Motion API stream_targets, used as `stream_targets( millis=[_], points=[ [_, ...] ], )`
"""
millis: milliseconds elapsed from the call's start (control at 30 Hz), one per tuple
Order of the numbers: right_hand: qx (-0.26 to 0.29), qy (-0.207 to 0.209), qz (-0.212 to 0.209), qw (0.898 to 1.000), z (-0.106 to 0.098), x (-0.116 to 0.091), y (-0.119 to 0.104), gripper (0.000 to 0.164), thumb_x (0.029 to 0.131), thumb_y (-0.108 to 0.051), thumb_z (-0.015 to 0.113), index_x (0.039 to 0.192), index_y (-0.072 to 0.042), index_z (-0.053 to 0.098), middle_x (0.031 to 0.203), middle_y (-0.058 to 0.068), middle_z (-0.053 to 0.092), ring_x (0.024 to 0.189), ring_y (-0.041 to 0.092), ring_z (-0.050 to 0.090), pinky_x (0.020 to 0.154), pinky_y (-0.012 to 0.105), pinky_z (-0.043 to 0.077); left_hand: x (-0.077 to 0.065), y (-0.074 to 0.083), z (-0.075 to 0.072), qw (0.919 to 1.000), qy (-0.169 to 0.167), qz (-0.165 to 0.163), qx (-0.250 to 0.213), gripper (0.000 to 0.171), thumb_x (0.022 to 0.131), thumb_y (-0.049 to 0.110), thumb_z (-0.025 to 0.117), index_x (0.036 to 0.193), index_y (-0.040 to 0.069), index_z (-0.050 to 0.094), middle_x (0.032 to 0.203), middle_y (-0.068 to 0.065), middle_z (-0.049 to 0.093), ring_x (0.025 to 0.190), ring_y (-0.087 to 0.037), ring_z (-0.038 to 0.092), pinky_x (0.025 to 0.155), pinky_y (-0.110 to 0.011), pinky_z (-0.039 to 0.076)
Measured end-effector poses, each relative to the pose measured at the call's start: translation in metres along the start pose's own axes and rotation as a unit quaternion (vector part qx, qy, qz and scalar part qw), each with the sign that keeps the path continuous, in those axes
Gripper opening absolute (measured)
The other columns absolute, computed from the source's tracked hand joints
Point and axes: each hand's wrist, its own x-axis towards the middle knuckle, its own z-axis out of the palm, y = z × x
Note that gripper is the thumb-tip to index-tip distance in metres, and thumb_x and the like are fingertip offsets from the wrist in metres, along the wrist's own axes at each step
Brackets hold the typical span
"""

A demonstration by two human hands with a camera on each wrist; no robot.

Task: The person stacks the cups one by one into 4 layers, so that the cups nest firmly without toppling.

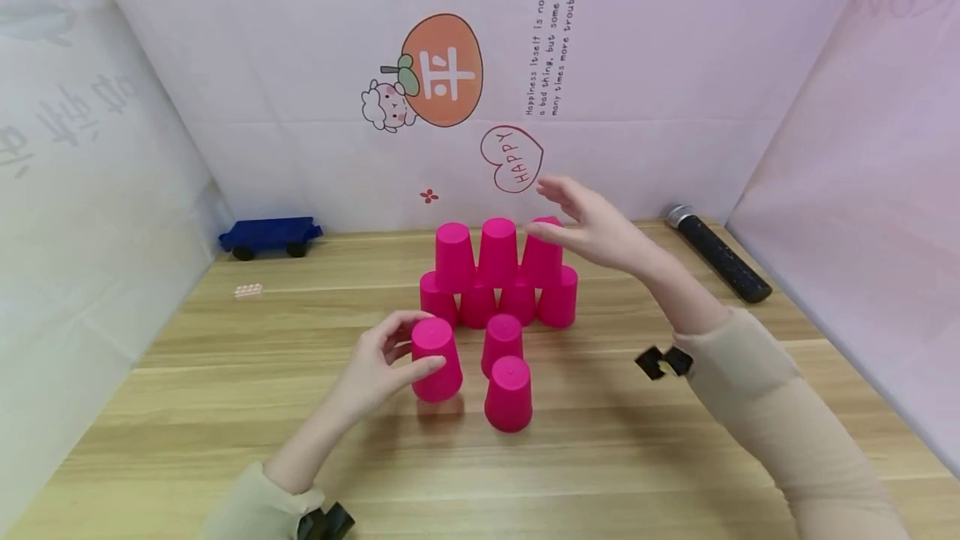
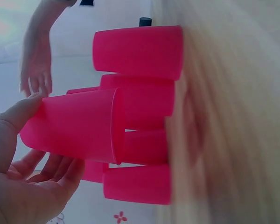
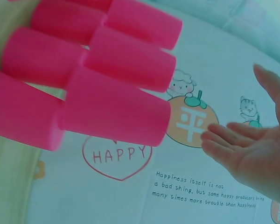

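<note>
held a pink cup (image 1: 438, 367) upside down in the left hand (image 1: 377, 369), just above the desk (image 1: 600, 482), to the left of the rear loose cup (image 1: 502, 343) and the front loose cup (image 1: 510, 397). judged it light and hollow, probably plastic, from the smooth wall and thin rim; stiff enough for a gentle pinch, yet likely to flex under a hard squeeze near the open mouth. expected a slightly slippery surface, little risk of breakage, and a taper apt to let a slack hold ride up toward the narrow closed end. favoured taking hold at mid-wall from opposite sides, clear of the rim. found it pinched in roughly that way, between the thumb on the near side and the curled fingers around the left and far side, with the open rim beyond the fingers; could not tell the firmness of the squeeze. saw the right hand (image 1: 596, 227) raised beside the upper right cup (image 1: 543, 263) of the two-row stack (image 1: 477, 308), with fingers extended, thumb spread away and nothing pinched; noted in the right wrist view a gap between fingertips and cup.
</note>
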Motion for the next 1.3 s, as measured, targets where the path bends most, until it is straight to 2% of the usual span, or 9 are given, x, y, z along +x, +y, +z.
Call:
stream_targets(
  millis=[167, 367, 467, 633, 967, 1100, 1300],
  points=[
    [0.036, 0.019, 0.004, 0.999, 0.015, -0.036, 0.014, 0.065, 0.089, -0.024, 0.066, 0.14, -0.001, 0.034, 0.143, 0.018, 0.042, 0.135, 0.034, 0.038, 0.113, 0.048, 0.03, 0.009, 0.016, -0.01, 0.9998, 0.018, 0.004, 0.002, 0.052, 0.077, 0.021, 0.078, 0.123, 0.014, 0.054, 0.118, -0.006, 0.058, 0.108, -0.022, 0.058, 0.093, -0.036, 0.053],
    [0.052, -0.008, 0.01, 0.999, 0.041, -0.07, 0.026, 0.062, 0.085, -0.02, 0.07, 0.134, 0.002, 0.041, 0.137, 0.021, 0.048, 0.13, 0.037, 0.044, 0.108, 0.05, 0.036, 0.024, 0.038, -0.024, 0.9987, 0.037, 0.034, 0.013, 0.052, 0.078, 0.019, 0.077, 0.124, 0.013, 0.054, 0.119, -0.006, 0.058, 0.107, -0.02, 0.058, 0.091, -0.028, 0.053],
    [0.073, -0.019, 0.017, 0.997, 0.053, -0.084, 0.033, 0.056, 0.084, -0.018, 0.071, 0.13, 0.002, 0.046, 0.13, 0.02, 0.054, 0.123, 0.038, 0.05, 0.104, 0.05, 0.041, 0.032, 0.048, -0.03, 0.9976, 0.042, 0.054, 0.012, 0.051, 0.079, 0.016, 0.076, 0.125, 0.011, 0.054, 0.118, -0.008, 0.058, 0.106, -0.02, 0.058, 0.091, -0.027, 0.053],
    [0.117, -0.042, 0.024, 0.992, 0.074, -0.102, 0.044, 0.05, 0.082, -0.017, 0.073, 0.123, 0.003, 0.051, 0.12, 0.019, 0.06, 0.114, 0.038, 0.056, 0.098, 0.047, 0.047, 0.046, 0.06, -0.034, 0.9965, 0.052, 0.064, 0.014, 0.051, 0.08, 0.018, 0.075, 0.126, 0.013, 0.053, 0.117, -0.007, 0.058, 0.105, -0.019, 0.058, 0.091, -0.027, 0.053],
    [0.208, -0.109, 0.062, 0.97, 0.103, -0.112, 0.049, 0.06, 0.08, -0.013, 0.074, 0.127, 0.009, 0.045, 0.123, 0.024, 0.056, 0.114, 0.042, 0.054, 0.101, 0.051, 0.043, 0.075, 0.081, -0.036, 0.9949, 0.065, 0.075, 0.014, 0.05, 0.081, 0.023, 0.074, 0.126, 0.015, 0.053, 0.117, -0.006, 0.059, 0.106, -0.019, 0.059, 0.096, -0.036, 0.051],
    [0.229, -0.116, 0.09, 0.962, 0.106, -0.111, 0.046, 0.062, 0.08, -0.014, 0.075, 0.129, 0.008, 0.043, 0.125, 0.021, 0.056, 0.114, 0.035, 0.055, 0.102, 0.049, 0.043, 0.087, 0.088, -0.034, 0.995, 0.059, 0.076, 0.023, 0.049, 0.082, 0.025, 0.073, 0.126, 0.016, 0.054, 0.116, -0.006, 0.059, 0.106, -0.02, 0.06, 0.093, -0.037, 0.052],
    [0.238, -0.122, 0.118, 0.956, 0.11, -0.109, 0.041, 0.061, 0.08, -0.015, 0.075, 0.129, 0.004, 0.045, 0.123, 0.018, 0.057, 0.111, 0.026, 0.057, 0.102, 0.045, 0.045, 0.103, 0.093, -0.029, 0.9938, 0.059, 0.089, 0.029, 0.049, 0.082, 0.024, 0.072, 0.126, 0.015, 0.054, 0.117, -0.008, 0.06, 0.105, -0.021, 0.06, 0.09, -0.037, 0.054]
  ],
)
